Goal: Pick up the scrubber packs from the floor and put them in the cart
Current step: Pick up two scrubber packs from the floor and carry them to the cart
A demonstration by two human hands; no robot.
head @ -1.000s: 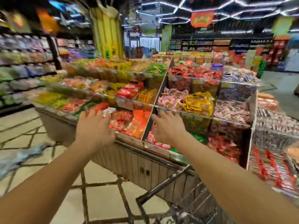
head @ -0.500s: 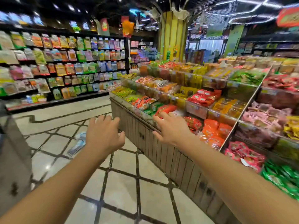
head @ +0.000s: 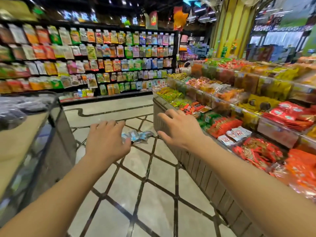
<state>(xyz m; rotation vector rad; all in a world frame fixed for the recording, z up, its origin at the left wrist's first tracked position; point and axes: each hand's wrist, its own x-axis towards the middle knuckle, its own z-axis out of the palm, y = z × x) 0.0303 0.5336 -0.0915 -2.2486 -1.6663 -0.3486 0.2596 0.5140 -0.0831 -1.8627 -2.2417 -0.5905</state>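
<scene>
Lying on beige tiled floor: small blue plastic scrubber packs. Left hand, right hand spread wide, empty, positioned for pickup.

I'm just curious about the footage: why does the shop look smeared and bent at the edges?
Head view: the case at left and the far wall shelves are streaked by motion blur; the wide lens bows the snack counter and floor tiles; ceiling lights leave glare; the hands and packs on the floor stay fairly clear.

Beige floor tiles carry dark diamond lines; the scrubber packs look blurrily pale blue.
</scene>
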